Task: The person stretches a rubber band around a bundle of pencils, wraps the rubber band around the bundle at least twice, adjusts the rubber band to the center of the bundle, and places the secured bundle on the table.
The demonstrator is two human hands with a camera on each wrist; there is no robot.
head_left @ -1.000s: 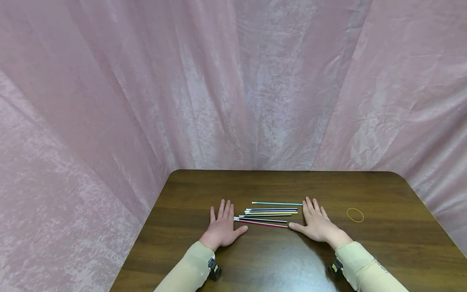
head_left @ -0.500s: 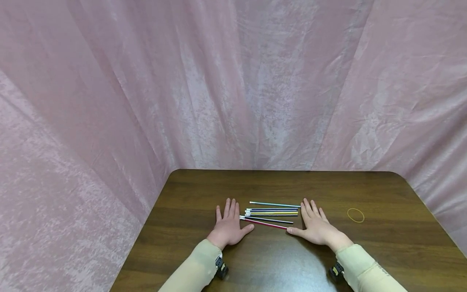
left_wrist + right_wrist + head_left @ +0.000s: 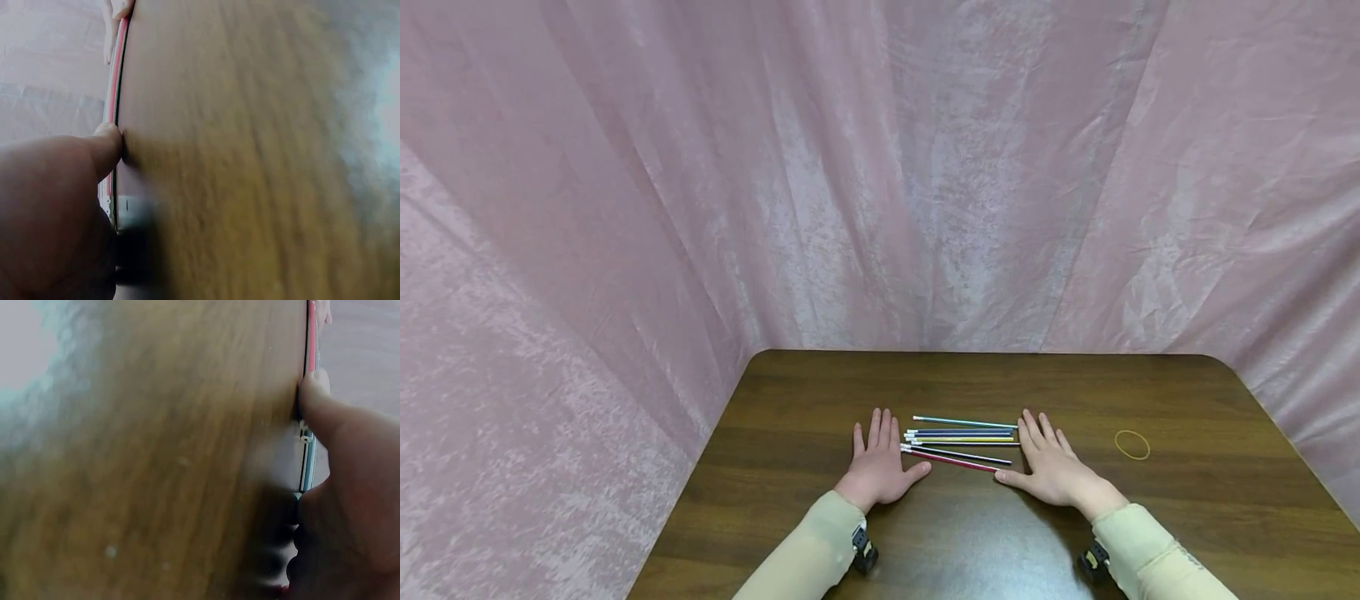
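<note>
Several pencils lie side by side on the table, their white eraser ends to the left. Farthest out is a teal pencil (image 3: 964, 422); a yellow pencil (image 3: 966, 439) lies among dark ones, and a red pencil (image 3: 958, 461) slants nearest the person. My left hand (image 3: 877, 468) is flat with fingers spread, its index finger beside the eraser ends. Opposite it, my right hand (image 3: 1054, 471) lies flat too, fingertips at the teal pencil's end and thumb at the red pencil's. In the right wrist view the thumb overlaps the red pencil (image 3: 312, 347).
A yellow rubber band (image 3: 1116, 442) lies right of the right hand. The brown wooden table (image 3: 820, 371) has rounded far corners, and a pink curtain (image 3: 925, 208) hangs behind it. Each wrist carries a small black camera (image 3: 864, 552).
My left hand has slid right, and the nearer pencils' eraser ends have shifted right, more in line with the others. The right hand has barely moved.
</note>
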